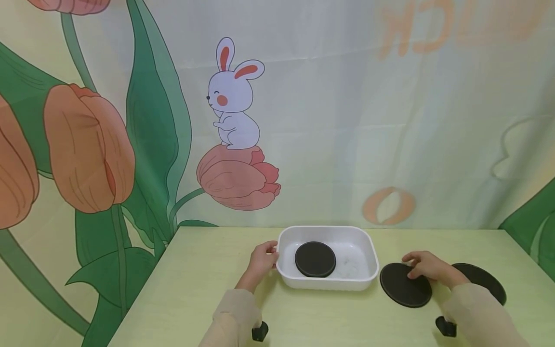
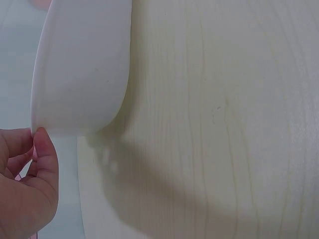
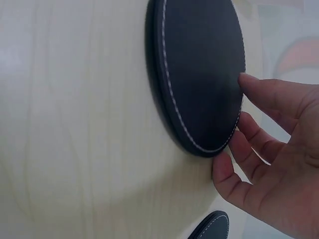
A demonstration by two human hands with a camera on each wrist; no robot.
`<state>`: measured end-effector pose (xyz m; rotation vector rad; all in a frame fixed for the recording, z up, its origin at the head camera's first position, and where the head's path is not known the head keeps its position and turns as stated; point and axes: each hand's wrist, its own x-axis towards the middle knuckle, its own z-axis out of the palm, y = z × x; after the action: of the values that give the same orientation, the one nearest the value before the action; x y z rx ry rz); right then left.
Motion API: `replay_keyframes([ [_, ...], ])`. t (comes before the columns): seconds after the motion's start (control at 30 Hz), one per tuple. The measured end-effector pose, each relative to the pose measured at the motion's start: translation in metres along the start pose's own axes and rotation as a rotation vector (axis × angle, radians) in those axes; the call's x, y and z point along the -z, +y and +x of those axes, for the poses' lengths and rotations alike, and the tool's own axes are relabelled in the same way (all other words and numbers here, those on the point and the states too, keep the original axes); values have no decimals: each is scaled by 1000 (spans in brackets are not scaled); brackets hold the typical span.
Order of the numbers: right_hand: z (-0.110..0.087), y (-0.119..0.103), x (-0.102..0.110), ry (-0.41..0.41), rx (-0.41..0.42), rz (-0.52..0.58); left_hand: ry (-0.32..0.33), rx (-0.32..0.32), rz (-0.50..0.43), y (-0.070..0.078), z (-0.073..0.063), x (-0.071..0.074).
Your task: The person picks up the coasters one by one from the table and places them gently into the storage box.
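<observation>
A white rectangular basin with rounded corners (image 1: 325, 285) stands at the table's back edge. My left hand (image 1: 262, 260) pinches its left rim between thumb and fingers, as the left wrist view also shows. Inside the basin, on its left side, is a round black coaster (image 1: 315, 259). To the right of the basin, my right hand (image 1: 427, 267) holds a second round black coaster (image 3: 204, 64) with white stitching by its edge. Whether its underside touches the table cannot be made out. Another larger-looking black disc (image 1: 485, 279) lies farther right, partly hidden by the right forearm.
The pale wood-grain table (image 1: 329, 320) ends just behind the basin. Beyond it hangs a printed cloth (image 1: 321, 120) with tulips and a rabbit. Small black devices (image 1: 260, 331) show at both wrists. A clear, whitish patch (image 1: 350, 267) appears on the basin's floor.
</observation>
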<state>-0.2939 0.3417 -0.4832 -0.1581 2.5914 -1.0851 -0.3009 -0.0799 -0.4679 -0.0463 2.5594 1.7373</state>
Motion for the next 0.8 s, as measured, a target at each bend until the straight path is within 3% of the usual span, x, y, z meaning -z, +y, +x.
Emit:
replay_keyframes([
  [0.47,-1,1,-3,-52,13,28,2,8,6,1,1,0],
  [0.8,2,3,-6,-36,-72,-7,3,6,-5,-1,1,0],
])
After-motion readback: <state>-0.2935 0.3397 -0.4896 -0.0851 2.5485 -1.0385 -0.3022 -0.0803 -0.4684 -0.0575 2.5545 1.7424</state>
